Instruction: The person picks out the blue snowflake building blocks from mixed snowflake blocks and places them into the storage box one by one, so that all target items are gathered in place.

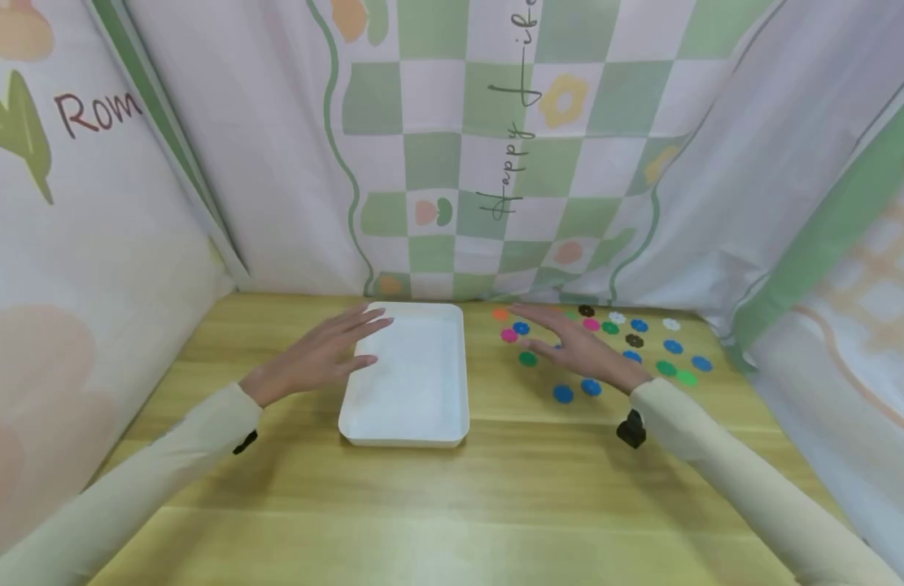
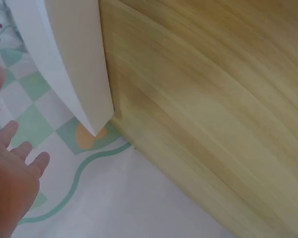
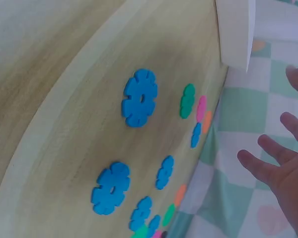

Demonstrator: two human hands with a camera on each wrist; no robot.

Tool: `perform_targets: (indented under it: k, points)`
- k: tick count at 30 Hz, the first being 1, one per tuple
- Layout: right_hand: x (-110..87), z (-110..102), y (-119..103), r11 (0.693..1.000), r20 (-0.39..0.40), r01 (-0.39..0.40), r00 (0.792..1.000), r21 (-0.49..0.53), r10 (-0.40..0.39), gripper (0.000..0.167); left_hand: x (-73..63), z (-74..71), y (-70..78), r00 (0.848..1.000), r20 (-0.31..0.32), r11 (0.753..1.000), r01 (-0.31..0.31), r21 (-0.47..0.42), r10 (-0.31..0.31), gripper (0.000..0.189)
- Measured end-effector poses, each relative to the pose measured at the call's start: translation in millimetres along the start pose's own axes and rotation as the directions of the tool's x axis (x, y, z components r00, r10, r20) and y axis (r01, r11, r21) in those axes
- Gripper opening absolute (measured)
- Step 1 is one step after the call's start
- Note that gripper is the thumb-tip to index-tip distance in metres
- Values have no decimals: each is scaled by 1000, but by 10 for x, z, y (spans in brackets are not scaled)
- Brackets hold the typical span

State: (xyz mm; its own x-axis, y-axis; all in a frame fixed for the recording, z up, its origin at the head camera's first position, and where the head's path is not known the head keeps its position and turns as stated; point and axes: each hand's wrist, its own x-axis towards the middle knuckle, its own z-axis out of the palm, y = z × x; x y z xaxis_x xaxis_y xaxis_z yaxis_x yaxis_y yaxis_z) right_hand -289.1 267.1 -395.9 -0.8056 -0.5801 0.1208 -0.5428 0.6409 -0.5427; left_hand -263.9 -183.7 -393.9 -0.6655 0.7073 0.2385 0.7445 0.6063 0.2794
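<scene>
My left hand [image 1: 321,350] hovers over the left edge of a white rectangular tray [image 1: 408,378], fingers spread and holding nothing. On the right, my right hand [image 1: 579,350] is held above scattered flower-shaped plastic discs, its fingers extended and nothing between them. Blue discs [image 1: 563,394] lie just below that hand, and a green disc [image 1: 528,359] and a pink disc [image 1: 508,334] lie near its fingertips. In the right wrist view, a large blue disc [image 3: 140,98] lies flat on the wood. The left wrist view shows the tray's outer wall [image 2: 79,64] beside the spread fingers.
The wooden table [image 1: 422,505] carries the tray and discs. More discs, such as a white disc [image 1: 671,324] and a light green disc [image 1: 687,378], lie toward the right edge. A checkered curtain [image 1: 488,163] hangs along the back, with cloth on both sides.
</scene>
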Motion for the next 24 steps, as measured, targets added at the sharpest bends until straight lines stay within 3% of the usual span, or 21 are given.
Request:
perform_targets:
  k: [6,11,15,19,24]
  points:
    - [51,11,173,997,2,-65,998,39,65,62,-15,13,-53,996,16,992,92,-86,-91,63]
    - [141,-2,309,991,-32,-84,996,104,88,62,-16,25,-130,985,22,968,175,-180,-174,61]
    - [225,-15,391,988,-52,-95,993,122,102,62,-32,50,-187,976,35,933,216,-288,-215,61]
    - [290,-12,468,989,-62,-99,992,110,107,59,-46,98,-216,965,60,877,257,-405,-255,62]
    - [324,-10,536,985,-54,-108,992,131,116,56,-33,152,-207,949,64,842,304,-447,-309,63]
